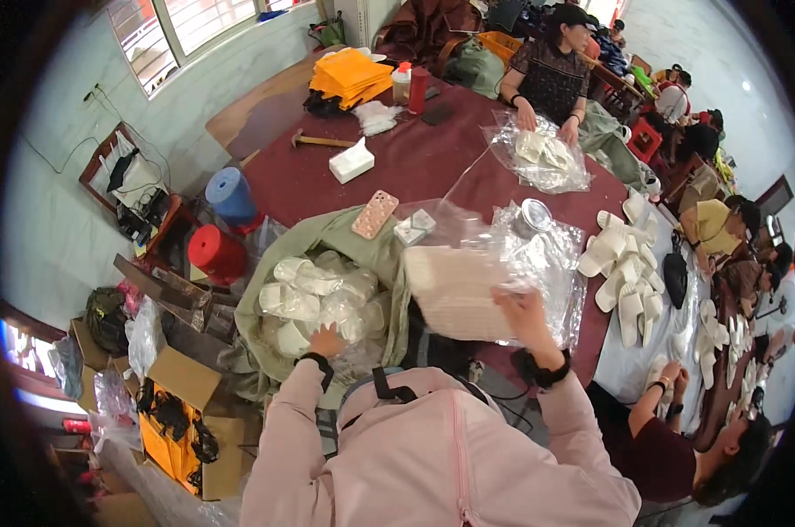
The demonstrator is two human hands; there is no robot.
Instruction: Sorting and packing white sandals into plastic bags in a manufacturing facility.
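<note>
My left hand (327,341) lies with spread fingers on white slippers in clear plastic bags (296,303). These bagged slippers fill an open green sack (397,329) in front of me. To the right, my right hand (525,318) is over the edge of a cream, ribbed flat piece (454,294) that is smeared by motion. Its fingertips are blurred, so whether they grip anything is unclear. Beside that hand a stack of clear plastic bags (551,272) lies on the dark red table (424,171), with a round clear roll or lid (535,215) on top.
A phone (374,215), a small box (415,227), a tissue pack (352,162) and a hammer (323,140) lie on the table. Across it, a person (551,79) handles bagged slippers. Loose white slippers (625,272) are piled at right. Red and blue stools (217,255) stand left.
</note>
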